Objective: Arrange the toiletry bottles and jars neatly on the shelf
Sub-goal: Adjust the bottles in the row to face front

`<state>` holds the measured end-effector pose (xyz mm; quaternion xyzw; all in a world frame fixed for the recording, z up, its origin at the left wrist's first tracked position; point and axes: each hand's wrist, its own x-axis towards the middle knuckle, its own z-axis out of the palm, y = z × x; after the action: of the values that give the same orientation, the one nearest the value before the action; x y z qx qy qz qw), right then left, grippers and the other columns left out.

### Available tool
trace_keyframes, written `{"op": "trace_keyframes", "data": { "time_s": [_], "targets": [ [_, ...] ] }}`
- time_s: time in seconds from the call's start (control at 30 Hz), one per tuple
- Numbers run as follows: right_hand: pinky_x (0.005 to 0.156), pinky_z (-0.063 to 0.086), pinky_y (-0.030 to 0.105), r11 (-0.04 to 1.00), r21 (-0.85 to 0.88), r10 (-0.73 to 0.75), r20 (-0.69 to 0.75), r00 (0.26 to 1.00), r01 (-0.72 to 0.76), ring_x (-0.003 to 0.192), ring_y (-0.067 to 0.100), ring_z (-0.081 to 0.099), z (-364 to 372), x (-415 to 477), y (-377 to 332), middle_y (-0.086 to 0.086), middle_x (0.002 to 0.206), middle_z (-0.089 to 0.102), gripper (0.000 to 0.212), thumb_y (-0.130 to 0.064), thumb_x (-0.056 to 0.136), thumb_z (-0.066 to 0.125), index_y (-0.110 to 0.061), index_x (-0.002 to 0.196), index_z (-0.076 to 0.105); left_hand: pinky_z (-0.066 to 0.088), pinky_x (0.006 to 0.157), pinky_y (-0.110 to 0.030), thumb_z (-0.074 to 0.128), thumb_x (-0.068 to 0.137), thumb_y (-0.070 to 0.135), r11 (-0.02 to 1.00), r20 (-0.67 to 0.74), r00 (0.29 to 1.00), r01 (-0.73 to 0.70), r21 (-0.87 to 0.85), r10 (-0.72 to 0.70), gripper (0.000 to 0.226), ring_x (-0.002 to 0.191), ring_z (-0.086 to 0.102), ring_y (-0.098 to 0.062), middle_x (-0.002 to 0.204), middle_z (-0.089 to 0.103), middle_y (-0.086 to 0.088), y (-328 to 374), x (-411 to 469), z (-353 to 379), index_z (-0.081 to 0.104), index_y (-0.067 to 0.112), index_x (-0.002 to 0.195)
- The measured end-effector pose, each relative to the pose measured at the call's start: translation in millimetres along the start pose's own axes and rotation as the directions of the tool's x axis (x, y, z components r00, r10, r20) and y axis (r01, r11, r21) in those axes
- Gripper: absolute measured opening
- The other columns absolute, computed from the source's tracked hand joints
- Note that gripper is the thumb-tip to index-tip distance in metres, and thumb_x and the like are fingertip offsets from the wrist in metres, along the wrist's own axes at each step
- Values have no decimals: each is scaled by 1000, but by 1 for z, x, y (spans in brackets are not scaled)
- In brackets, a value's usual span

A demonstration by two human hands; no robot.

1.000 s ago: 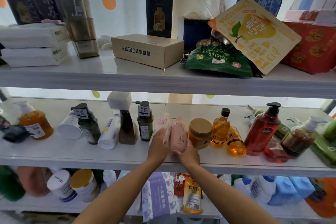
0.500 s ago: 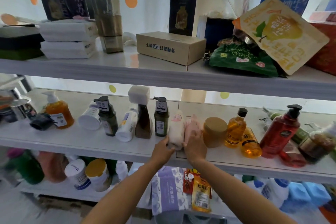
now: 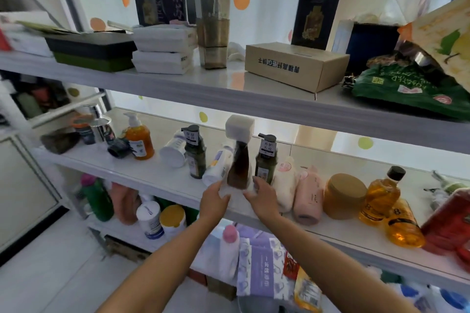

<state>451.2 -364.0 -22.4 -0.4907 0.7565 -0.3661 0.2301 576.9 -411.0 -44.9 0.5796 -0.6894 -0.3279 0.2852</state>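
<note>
gripping a tall brown tapered plastic bottle (image 3: 239, 168) with blocky white cap, left hand (image 3: 215, 202) and right hand (image 3: 263, 198) fingers (image 3: 256, 182) curled round its pale base; standing upright near the white middle shelf (image 3: 152, 173) front edge.

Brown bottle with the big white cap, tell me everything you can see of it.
The brown bottle stands upright on the middle shelf. Its glossy body narrows upward to a thin neck under a blocky white cap; the base looks pale and blurred. The left hand and right hand hold the base from either side. A white bottle leans at its left; a dark green pump bottle stands right.
</note>
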Motion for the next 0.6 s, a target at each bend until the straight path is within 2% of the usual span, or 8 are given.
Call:
{"op": "trace_keyframes", "data": {
  "time_s": [0.13, 0.27, 0.33, 0.37, 0.4, 0.43, 0.5, 0.6],
  "targets": [
    [101, 42, 29, 999, 37, 35, 69, 997, -38, 122, 22, 53, 20, 9, -17, 9, 135, 55, 59, -22, 84, 68, -7, 137, 45, 45, 92, -31, 57, 91, 18, 1000, -34, 999, 1, 3, -1, 39, 113, 57, -28, 127, 60, -15, -11, 16, -22, 54, 9, 128],
    [100, 40, 28, 969, 147, 186, 84, 979, -197, 122, 23, 52, 47, 24, -37, 8, 132, 55, 57, -27, 85, 68, -5, 134, 48, 39, 102, -33, 57, 91, 19, 1000, 20, 1000, 13, 7, -13, 48, 123, 51, -29, 136, 53, -14, -23, 37, -46, 46, 6, 136],
    [80, 43, 24, 924, 211, 304, 99, 948, -318, 102, 22, 55, 64, 33, -43, 5, 107, 60, 28, -31, 84, 68, -13, 104, 61, 38, 106, -37, 58, 91, 22, 999, 81, 996, 42, 4, -42, 54, 126, 49, -28, 139, 50, -14, -33, 50, -56, 42, 7, 140],
    [69, 40, 23, 901, 244, 345, 96, 934, -358, 91, 21, 53, 73, 38, -46, 4, 95, 57, 20, -35, 82, 69, -20, 86, 57, 39, 107, -37, 59, 90, 24, 999, 113, 992, 50, 6, -50, 55, 125, 49, -28, 139, 51, -14, -39, 56, -60, 43, 8, 140],
    [65, 40, 23, 873, 284, 388, 89, 917, -396, 87, 21, 51, 81, 43, -49, 6, 92, 54, 23, -39, 80, 70, -21, 82, 55, 41, 105, -37, 59, 89, 25, 999, 146, 988, 47, 13, -48, 53, 123, 51, -27, 137, 53, -13, -45, 63, -63, 46, 9, 138],
    [69, 43, 27, 840, 323, 430, 91, 898, -435, 89, 23, 55, 87, 48, -52, 10, 95, 57, 28, -40, 79, 70, -18, 91, 59, 43, 102, -35, 59, 89, 27, 999, 178, 983, 43, 16, -45, 49, 120, 53, -27, 133, 56, -13, -50, 69, -65, 50, 9, 135],
    [85, 49, 34, 765, 398, 524, 69, 849, -506, 101, 31, 60, 98, 59, -54, 16, 109, 63, 52, -40, 79, 71, -2, 114, 60, 43, 93, -32, 56, 91, 28, 999, 227, 973, 37, 19, -41, 42, 114, 56, -29, 125, 61, -14, -56, 77, -70, 56, 5, 126],
    [94, 51, 43, 676, 500, 582, 89, 808, -542, 101, 34, 61, 111, 65, -54, 19, 110, 64, 66, -40, 73, 75, 4, 118, 56, 43, 90, -33, 54, 93, 29, 999, 276, 960, 43, 25, -48, 39, 111, 57, -31, 121, 62, -17, -62, 87, -71, 58, 2, 119]
  ]
}}
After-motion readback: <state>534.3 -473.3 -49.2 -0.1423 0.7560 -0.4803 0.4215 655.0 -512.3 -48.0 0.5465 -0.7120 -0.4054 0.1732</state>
